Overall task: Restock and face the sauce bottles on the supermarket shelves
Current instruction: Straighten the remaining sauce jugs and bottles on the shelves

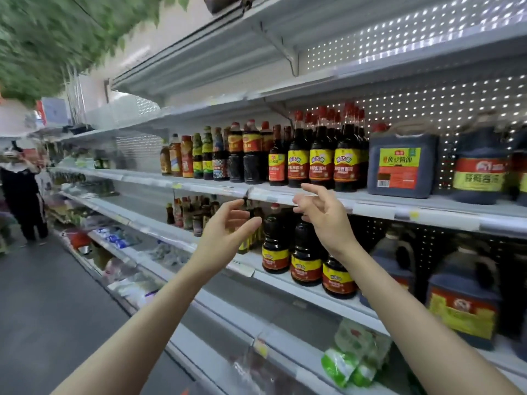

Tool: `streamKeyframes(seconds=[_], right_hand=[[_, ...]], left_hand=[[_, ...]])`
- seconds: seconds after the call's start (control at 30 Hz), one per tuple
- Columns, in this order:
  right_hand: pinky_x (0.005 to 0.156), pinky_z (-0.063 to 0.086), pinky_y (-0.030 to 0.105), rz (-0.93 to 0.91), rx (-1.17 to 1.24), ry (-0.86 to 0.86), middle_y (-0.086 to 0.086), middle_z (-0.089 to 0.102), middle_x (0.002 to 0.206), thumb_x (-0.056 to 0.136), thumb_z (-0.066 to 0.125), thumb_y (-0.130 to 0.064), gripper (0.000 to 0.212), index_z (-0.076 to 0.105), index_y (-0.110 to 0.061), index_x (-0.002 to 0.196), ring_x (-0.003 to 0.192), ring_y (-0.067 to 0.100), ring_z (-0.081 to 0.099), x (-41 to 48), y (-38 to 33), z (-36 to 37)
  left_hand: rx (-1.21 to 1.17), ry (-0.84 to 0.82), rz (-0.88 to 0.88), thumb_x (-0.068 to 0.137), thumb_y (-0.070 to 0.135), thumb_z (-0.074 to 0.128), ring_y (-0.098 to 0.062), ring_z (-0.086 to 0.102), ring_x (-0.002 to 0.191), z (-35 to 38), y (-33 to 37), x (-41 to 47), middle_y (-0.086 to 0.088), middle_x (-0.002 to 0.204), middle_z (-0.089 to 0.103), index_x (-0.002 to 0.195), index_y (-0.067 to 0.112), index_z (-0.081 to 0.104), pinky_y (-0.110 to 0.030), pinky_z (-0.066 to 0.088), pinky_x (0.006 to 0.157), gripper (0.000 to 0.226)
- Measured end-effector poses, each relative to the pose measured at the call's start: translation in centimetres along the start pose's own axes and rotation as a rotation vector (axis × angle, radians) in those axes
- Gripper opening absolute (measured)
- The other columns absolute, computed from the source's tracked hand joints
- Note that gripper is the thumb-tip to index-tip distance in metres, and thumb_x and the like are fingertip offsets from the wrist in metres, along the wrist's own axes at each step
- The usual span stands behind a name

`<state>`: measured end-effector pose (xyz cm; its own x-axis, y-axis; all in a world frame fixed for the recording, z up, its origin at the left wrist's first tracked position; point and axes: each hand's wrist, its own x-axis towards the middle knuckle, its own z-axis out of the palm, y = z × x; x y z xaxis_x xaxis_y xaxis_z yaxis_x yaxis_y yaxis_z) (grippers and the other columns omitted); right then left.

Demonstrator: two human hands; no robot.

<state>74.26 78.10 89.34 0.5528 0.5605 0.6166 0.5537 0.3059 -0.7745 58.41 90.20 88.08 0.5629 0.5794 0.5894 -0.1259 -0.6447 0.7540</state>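
Just behind left grip (228, 223) and right grip (322, 212) stand sauce bottles (306, 263).

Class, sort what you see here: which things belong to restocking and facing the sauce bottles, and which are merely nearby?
Job: red-capped sauce bottles; squat sauce bottles on the shelf below; large dark jug; left hand and right hand, both empty.
Nearby: green packets; person in the aisle; hanging leaves.
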Motion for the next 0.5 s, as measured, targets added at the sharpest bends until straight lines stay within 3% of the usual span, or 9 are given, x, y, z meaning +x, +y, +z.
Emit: streamKeyframes(seconds=[0.17,0.3,0.5], right_hand=[[0.099,0.049,0.040,0.077,-0.043,0.009,-0.009,0.068,0.106,0.091,0.060,-0.041,0.034,0.054,-0.028,0.122,0.105,0.012,0.064,3.2,4.4,3.1],[0.097,0.050,0.038,0.139,-0.075,0.011,-0.009,0.068,0.104,0.092,0.060,-0.039,0.034,0.055,-0.026,0.123,0.103,0.010,0.064,4.6,8.8,5.9],[0.096,0.050,0.039,0.277,-0.107,0.064,-0.008,0.068,0.102,0.092,0.059,-0.040,0.037,0.055,-0.023,0.125,0.103,0.013,0.064,7.2,15.7,9.7]], left_hand=[[-0.030,-0.044,-0.045,0.087,0.034,0.065,-0.005,0.060,0.104,-0.5,-6.1,3.8,0.006,0.112,0.063,0.132,0.025,0.047,-0.016,0.049,0.080,0.049],[-0.074,-0.077,-0.146,0.085,0.036,0.066,-0.007,0.060,0.105,0.0,-11.8,5.8,0.003,0.112,0.063,0.131,0.023,0.047,-0.029,0.049,0.091,0.052],[-0.119,-0.162,-0.227,0.084,0.036,0.067,-0.009,0.060,0.102,0.8,-19.8,10.4,0.002,0.110,0.064,0.130,0.021,0.048,-0.031,0.050,0.089,0.052]])
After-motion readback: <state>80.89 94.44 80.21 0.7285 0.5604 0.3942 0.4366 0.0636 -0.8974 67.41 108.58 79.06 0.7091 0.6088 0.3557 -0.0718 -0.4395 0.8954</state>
